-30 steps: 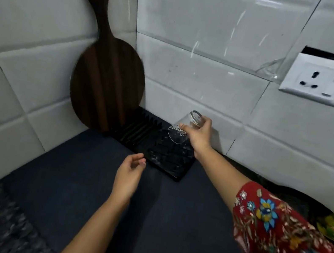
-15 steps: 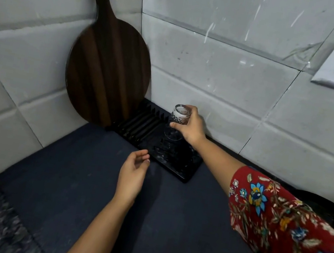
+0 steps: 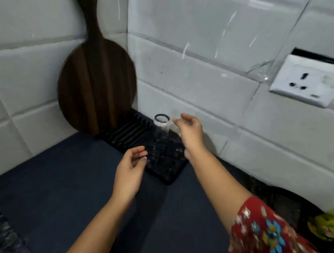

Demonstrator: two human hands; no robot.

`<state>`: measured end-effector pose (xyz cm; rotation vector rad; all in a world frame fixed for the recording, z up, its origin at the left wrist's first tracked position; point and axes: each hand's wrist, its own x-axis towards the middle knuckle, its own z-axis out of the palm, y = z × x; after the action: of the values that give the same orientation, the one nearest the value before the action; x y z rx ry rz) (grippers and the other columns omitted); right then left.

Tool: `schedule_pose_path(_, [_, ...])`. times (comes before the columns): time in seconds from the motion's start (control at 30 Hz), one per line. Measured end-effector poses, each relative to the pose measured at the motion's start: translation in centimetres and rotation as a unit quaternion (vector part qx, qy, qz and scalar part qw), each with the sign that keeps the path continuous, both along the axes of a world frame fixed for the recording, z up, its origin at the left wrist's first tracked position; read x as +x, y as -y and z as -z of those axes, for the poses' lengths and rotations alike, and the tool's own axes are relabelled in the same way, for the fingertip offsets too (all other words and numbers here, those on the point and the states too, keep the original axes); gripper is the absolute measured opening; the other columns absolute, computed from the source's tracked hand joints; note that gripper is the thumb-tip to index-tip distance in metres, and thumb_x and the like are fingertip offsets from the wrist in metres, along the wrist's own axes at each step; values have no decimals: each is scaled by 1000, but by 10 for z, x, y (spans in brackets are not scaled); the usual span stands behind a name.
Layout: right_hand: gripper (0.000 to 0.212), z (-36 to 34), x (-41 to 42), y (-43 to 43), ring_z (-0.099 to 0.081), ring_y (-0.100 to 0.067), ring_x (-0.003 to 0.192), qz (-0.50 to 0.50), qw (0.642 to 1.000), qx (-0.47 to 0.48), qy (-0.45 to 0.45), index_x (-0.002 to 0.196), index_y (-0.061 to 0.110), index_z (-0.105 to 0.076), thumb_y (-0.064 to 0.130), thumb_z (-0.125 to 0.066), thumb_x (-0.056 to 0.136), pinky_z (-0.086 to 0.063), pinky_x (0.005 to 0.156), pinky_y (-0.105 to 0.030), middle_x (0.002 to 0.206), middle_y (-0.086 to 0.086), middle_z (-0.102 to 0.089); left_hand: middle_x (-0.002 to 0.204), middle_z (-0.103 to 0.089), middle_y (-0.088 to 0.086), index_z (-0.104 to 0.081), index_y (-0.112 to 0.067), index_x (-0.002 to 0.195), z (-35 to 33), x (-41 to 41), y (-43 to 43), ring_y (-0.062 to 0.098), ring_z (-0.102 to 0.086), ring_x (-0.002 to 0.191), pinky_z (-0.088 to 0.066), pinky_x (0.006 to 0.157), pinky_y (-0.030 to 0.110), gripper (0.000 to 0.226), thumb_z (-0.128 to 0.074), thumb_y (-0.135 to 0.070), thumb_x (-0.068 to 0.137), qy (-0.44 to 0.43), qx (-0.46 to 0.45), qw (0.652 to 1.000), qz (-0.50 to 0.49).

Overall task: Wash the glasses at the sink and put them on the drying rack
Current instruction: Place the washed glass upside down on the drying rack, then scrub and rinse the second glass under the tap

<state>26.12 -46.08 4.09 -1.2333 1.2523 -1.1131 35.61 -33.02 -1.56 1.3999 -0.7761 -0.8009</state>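
Just let go by the right hand (image 3: 190, 130), the glass (image 3: 160, 130) stands inverted on the drying rack (image 3: 129, 134); both hands are loose-fingered and empty, the left hand (image 3: 130, 171) at the rack's near edge, so this glass looks done

Light: dim, even; white tiles (image 3: 202, 21) above the right hand (image 3: 189, 133) read grey.
Glare: pale streaks on those tiles.
Shadow: soft dark band on the worktop (image 3: 61, 186) beside the left hand (image 3: 130, 173).
Blur: right hand, glass (image 3: 161, 129) beside it and sleeve (image 3: 274, 245) smeared.
Distortion: tile lines bow far from both hands.
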Motion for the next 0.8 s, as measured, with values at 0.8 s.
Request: schedule_pose_path(0.8, [15,-7,-405,-306,-63,-9,78,-22,996,87,-17,102,14,-65,15,-52,95,-46,66,-19,91,2,-71,112,-66,-6,-59,-23,112,-38,-330,-213,3,-60,105,-48,89,16,25,-52,-5,96,70,-84,989,102])
